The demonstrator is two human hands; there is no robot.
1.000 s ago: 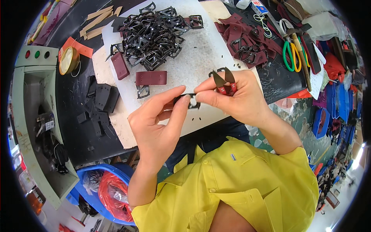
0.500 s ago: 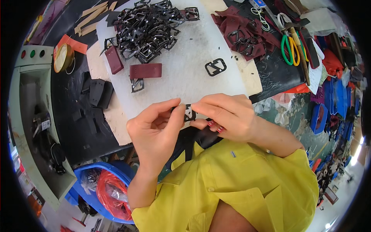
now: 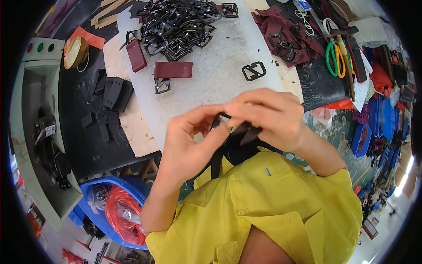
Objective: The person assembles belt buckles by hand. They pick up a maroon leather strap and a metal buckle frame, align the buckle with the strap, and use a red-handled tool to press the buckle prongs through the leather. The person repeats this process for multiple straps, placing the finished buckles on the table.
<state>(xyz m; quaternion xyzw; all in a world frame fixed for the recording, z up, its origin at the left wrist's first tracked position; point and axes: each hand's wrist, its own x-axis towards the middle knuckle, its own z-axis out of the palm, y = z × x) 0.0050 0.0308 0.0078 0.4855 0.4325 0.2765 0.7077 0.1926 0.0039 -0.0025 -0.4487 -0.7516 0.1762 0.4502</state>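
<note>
My left hand (image 3: 191, 138) is closed, pinching a black metal buckle (image 3: 216, 119) between thumb and fingers. Fingertips cover most of this buckle, held over the near edge of the white board. Against its right side my right hand (image 3: 274, 115) is closed too, thumb and fingers meeting at the buckle. Below the right fingers shows a dark flat piece (image 3: 249, 134), blurred, and I cannot tell what it is. A loose buckle (image 3: 254, 71) lies on the board beyond my right hand. Farther left, a maroon leather strap piece (image 3: 173, 69) lies with a buckle (image 3: 162, 85) at its near side.
A heap of black buckles (image 3: 178, 28) covers the far part of the white board (image 3: 206, 79). Maroon leather pieces (image 3: 268, 26) are piled at right, near green-handled scissors (image 3: 330, 59) and a hammer (image 3: 340, 42). Black leather pieces (image 3: 118, 93) lie left, above a blue tub (image 3: 99, 215).
Both hands have moved slightly up and to the right, keeping the buckle between them. The right fingers are now more bunched over it, and the dark flat piece shows beneath. The whole view has shifted a little.
</note>
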